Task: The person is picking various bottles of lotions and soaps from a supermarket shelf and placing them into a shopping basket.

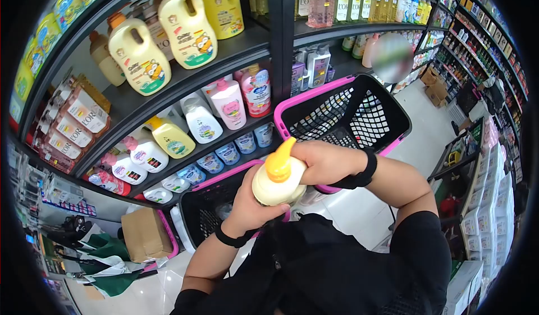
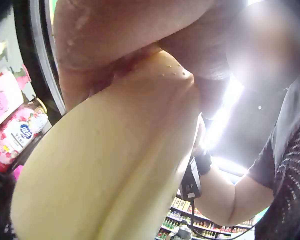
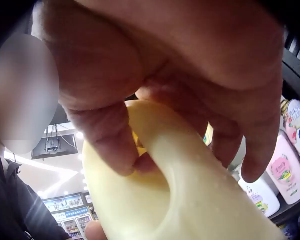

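Observation:
A cream-yellow bottle (image 1: 272,190) with an orange-yellow pump top (image 1: 279,163) is held in front of the chest, its nozzle pointing toward the shelves. My left hand (image 1: 247,201) grips the bottle's side, thumb across its front. From the other side my right hand (image 1: 334,162) holds it near the shoulder. In the right wrist view, the right hand's (image 3: 165,55) thumb and fingers curl round the bottle's handle (image 3: 177,145), with a thumb at the handle opening. The smooth body of the bottle (image 2: 100,160) fills much of the left wrist view, below the left hand (image 2: 130,37).
Black shelves (image 1: 241,48) carry large cream jugs (image 1: 188,26), pump bottles (image 1: 229,103) and blue-labelled tubs (image 1: 227,153). Black baskets with pink rims stand below, one at the right (image 1: 404,124) and another at the left (image 1: 193,214). A cardboard box (image 1: 145,235) sits beside the left basket.

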### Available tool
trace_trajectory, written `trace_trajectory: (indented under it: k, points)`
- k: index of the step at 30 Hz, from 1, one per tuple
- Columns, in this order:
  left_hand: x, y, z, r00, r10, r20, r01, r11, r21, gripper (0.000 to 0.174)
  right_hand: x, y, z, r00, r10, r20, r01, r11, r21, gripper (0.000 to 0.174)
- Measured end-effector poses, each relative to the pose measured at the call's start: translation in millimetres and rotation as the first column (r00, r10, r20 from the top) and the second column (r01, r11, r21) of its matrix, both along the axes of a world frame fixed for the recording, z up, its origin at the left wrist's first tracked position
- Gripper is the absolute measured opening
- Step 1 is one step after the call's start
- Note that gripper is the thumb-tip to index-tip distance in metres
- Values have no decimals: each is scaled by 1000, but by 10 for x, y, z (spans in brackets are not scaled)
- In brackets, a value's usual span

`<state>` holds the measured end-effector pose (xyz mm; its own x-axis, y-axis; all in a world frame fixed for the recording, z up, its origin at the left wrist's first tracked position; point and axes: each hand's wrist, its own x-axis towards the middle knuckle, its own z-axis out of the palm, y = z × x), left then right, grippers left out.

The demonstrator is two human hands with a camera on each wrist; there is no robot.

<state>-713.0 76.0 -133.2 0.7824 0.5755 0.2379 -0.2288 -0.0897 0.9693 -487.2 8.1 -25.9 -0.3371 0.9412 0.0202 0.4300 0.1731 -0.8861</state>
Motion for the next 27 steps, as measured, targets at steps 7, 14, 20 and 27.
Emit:
trace_trajectory:
  k: [7, 14, 20, 27]
  points:
    - [774, -44, -7, 997, 61, -48, -50, 975, 216, 106, 934, -17, 203, 953, 75, 294, -124, 980, 153, 40]
    - [1247, -66, -935, 788, 408, -460, -260, 899, 353, 103, 1948, 489, -840, 873, 130, 470, -119, 991, -54, 36]
    - [1542, -295, -1106, 689, 377, -619, -153, 911, 384, 96, 2605, 898, -3096, 591, 232, 772, -130, 973, -193, 33]
    - [1547, -302, -954, 649, 291, -703, -149, 955, 258, 101, 2839, 1111, -4337, 797, -25, 603, 140, 980, -145, 26]
